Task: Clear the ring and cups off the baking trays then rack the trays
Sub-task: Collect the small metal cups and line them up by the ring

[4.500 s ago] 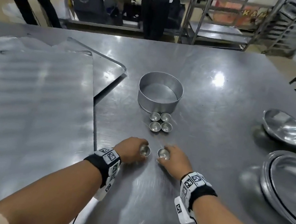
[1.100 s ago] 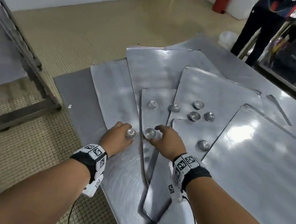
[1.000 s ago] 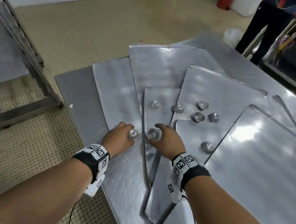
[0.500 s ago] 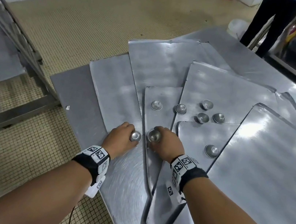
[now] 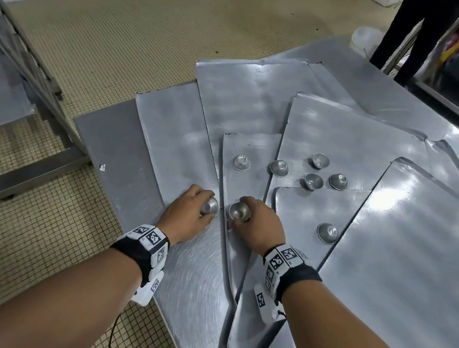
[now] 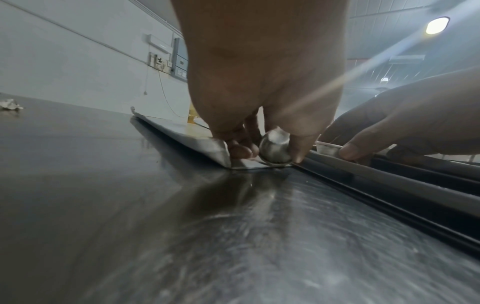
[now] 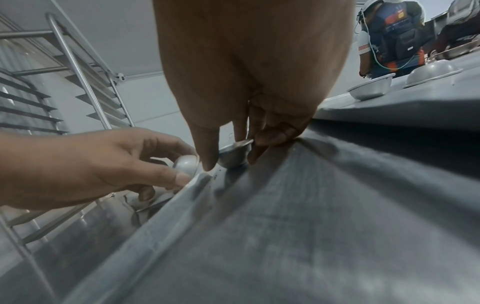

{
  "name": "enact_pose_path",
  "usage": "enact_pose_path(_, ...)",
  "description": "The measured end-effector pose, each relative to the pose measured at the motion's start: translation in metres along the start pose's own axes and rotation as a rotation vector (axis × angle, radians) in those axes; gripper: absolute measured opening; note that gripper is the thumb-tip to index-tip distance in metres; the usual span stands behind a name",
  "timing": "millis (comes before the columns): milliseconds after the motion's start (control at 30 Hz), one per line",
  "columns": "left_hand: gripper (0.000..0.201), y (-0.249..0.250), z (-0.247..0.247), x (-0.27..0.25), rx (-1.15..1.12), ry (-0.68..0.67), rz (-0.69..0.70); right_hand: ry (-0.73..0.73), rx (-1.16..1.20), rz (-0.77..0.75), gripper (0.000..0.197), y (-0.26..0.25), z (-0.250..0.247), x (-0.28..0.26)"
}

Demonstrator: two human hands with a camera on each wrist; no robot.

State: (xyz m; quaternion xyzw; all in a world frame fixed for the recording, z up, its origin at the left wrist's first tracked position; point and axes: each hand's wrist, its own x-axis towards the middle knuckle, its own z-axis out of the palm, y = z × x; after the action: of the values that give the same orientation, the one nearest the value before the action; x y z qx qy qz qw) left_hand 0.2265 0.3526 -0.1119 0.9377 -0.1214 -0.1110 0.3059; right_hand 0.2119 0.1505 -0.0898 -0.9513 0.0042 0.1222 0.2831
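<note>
Several flat metal baking trays point(image 5: 333, 129) lie fanned and overlapping on the steel table. My left hand point(image 5: 189, 215) pinches a small metal cup point(image 5: 210, 205) lying dome-up on a tray near the table's left edge; the left wrist view shows that cup point(image 6: 275, 148) between thumb and fingers. Beside it, my right hand point(image 5: 256, 222) pinches a second small cup point(image 5: 239, 211) that stands mouth-up, seen also in the right wrist view as the cup point(image 7: 233, 156) under my fingers. Several more cups point(image 5: 313, 182) sit on the trays beyond, and one cup point(image 5: 327, 233) lies to the right. No ring is in view.
A metal tray rack point(image 5: 16, 58) stands on the tiled floor to the left. A person's legs point(image 5: 406, 36) are at the far right by a shelf. Metal bowls point(image 7: 371, 88) sit further along the table. The table edge point(image 5: 111, 162) runs just left of my left hand.
Since 4.5 s ago I turned from the ring and grouped cups to the fanned trays. Over the last second both hands stay on the two near cups; only the view shifted slightly.
</note>
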Motion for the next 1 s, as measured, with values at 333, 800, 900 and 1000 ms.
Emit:
enact_pose_path(333, 0.046, -0.006, -0.003, -0.004, 0.000, 0.105, -0.012, 0.034, 0.006, 0.000, 0.031, 0.002, 0.003, 0.001)
enact_pose_path(800, 0.056, 0.012, -0.007, -0.004, -0.060, 0.075, -0.038, 0.043, 0.041, -0.015, 0.032, 0.001, -0.017, -0.016)
enact_pose_path(900, 0.058, 0.027, -0.009, -0.006, -0.076, 0.085, -0.017, 0.060, 0.045, 0.015, 0.043, 0.005, -0.027, -0.027)
enact_pose_path(1000, 0.060, 0.044, -0.008, -0.008, -0.080, 0.088, 0.025, 0.101, 0.048, 0.039, 0.045, 0.012, -0.037, -0.041)
